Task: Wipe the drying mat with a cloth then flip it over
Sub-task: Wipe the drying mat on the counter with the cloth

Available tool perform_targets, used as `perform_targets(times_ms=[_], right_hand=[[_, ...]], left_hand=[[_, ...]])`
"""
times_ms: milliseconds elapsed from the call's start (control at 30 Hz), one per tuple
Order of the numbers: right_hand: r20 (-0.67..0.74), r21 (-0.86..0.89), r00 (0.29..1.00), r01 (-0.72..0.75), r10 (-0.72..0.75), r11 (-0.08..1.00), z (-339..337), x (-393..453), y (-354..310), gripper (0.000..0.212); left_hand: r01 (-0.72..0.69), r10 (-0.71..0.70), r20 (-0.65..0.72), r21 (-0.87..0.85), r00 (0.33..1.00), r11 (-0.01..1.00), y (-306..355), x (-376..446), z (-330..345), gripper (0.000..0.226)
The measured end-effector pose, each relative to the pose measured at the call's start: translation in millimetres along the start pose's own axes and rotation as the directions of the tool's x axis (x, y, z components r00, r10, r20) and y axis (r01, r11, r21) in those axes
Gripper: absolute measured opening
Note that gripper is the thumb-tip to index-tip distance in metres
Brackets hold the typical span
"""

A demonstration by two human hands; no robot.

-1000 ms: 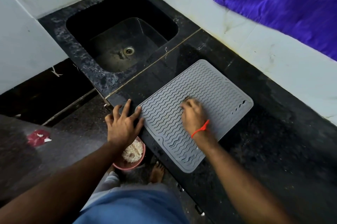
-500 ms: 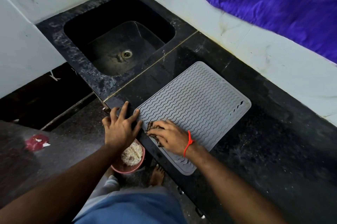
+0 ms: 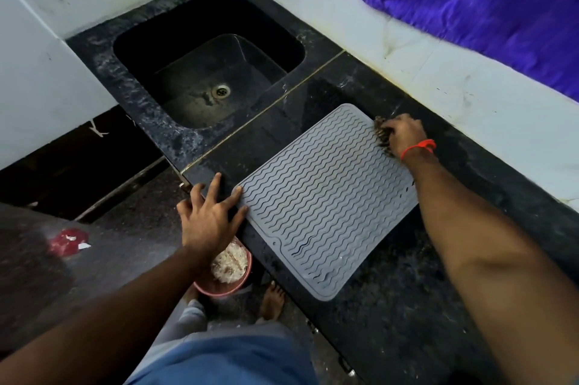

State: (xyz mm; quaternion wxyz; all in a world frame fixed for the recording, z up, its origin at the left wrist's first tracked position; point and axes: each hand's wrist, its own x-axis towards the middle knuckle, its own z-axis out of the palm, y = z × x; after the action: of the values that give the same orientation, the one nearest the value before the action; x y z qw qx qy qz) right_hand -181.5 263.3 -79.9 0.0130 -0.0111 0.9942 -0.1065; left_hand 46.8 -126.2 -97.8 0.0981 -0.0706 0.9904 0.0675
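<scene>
Sweeping up from the near-left corner, where it was a moment ago, the right hand [image 3: 402, 134] now clutches the cloth [image 3: 383, 137] at the far edge of the drying mat [image 3: 326, 199]. The left hand [image 3: 210, 215], fingers spread flat, pins the mat's left edge on the counter [image 3: 407, 306]. Wiping looks nearly complete; flipping remains.

We see the grey wave-ribbed mat [image 3: 326, 196] lying flat between our hands; the dark mottled cloth [image 3: 383, 137] sits bunched at its far edge under our right hand [image 3: 402, 134].

The black stone table [image 3: 391, 306] carries a grey drying mat [image 3: 326, 199], lying flat. A sink [image 3: 200, 77] is set into it beside the mat.
</scene>
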Motion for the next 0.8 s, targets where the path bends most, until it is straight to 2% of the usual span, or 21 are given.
perform_targets(times_ms=[67,100,233,367,467,533,600,667,767,800], right_hand=[[-0.047,0.097,0.995,-0.079,0.084,0.992,-3.7,-3.9,-6.2,0.048],[-0.055,0.123,0.997,-0.048,0.055,0.991,-2.8,-11.8,-15.0,0.053],[0.074,0.097,0.987,0.138,-0.146,0.986,17.7,-65.8,-71.4,0.050],[0.042,0.097,0.959,0.274,-0.279,0.957,42.7,-141.6,-140.8,0.031],[0.069,0.232,0.883,0.438,-0.464,0.869,51.6,-194.7,-185.8,0.028],[0.109,0.314,0.844,0.472,-0.525,0.824,52.6,-211.2,-202.6,0.036],[0.096,0.318,0.818,0.515,-0.568,0.796,56.3,-210.4,-205.0,0.040],[0.088,0.283,0.728,0.637,-0.680,0.717,58.7,-205.4,-196.8,0.038],[0.122,0.195,0.525,0.819,-0.842,0.539,50.2,-185.6,-165.9,0.040],[0.141,0.157,0.498,0.842,-0.856,0.516,44.9,-170.5,-150.9,0.043]], left_hand=[[0.003,-0.003,-0.004,-0.013,1.000,1.000,0.7,0.0,0.0,0.055],[0.006,-0.006,-0.003,-0.022,1.000,1.000,1.6,-0.1,0.6,0.056],[-0.004,0.004,0.007,-0.027,1.000,1.000,4.7,0.0,4.4,0.067],[-0.031,0.031,0.001,-0.006,1.000,1.000,5.3,-0.1,7.6,0.063],[-0.038,0.038,-0.014,-0.002,0.999,0.999,5.9,-0.1,10.1,0.059],[-0.038,0.039,-0.026,0.017,0.999,0.999,4.9,-0.2,10.6,0.058],[-0.031,0.032,-0.016,0.032,0.999,0.999,2.9,-0.6,11.0,0.062],[-0.023,0.023,-0.010,0.037,1.000,0.999,1.3,-1.8,11.6,0.064],[-0.023,0.023,-0.006,0.031,1.000,0.999,-0.1,-1.2,11.5,0.062],[-0.020,0.020,-0.002,0.025,1.000,0.999,-0.3,-0.7,11.1,0.063]])
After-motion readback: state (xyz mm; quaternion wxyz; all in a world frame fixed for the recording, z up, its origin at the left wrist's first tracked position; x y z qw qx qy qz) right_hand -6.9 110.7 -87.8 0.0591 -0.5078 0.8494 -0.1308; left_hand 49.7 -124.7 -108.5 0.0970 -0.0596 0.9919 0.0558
